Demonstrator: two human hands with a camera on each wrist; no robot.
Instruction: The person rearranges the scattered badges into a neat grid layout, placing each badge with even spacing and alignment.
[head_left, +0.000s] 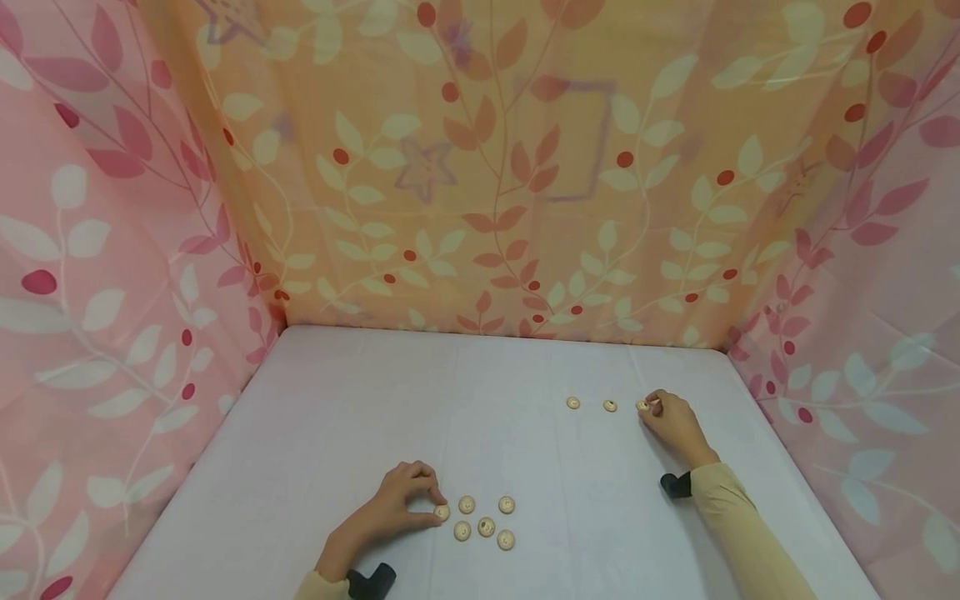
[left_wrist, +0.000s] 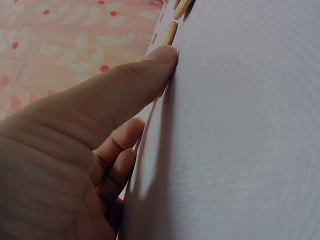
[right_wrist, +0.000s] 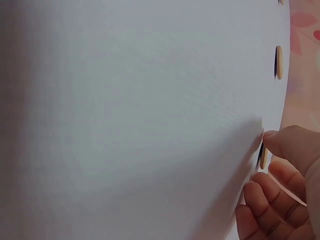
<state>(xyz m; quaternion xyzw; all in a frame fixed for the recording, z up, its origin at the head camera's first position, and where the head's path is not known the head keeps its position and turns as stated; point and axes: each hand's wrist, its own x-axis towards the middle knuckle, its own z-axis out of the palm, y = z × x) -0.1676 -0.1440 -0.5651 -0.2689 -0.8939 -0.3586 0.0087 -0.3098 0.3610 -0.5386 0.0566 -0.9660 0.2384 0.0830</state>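
Round wooden buttons lie on the white-covered table in two groups. At the front, my left hand (head_left: 393,500) pinches a button (head_left: 442,512) at the left edge of a loose cluster, thumb and forefinger at its sides. Several more buttons sit just right of it, among them a middle one (head_left: 486,527). Farther back, my right hand (head_left: 678,429) pinches a button (head_left: 642,406) at the right end of a row. Two others, the left one (head_left: 573,402) and the middle one (head_left: 611,406), complete that row. In the right wrist view the held button (right_wrist: 263,157) is partly hidden by the thumb.
A white cloth covers the table (head_left: 360,400). Patterned leaf curtains stand behind it (head_left: 495,167) and along both sides. A black wrist mount (head_left: 372,581) shows under the left wrist, another black mount (head_left: 676,485) at the right wrist.
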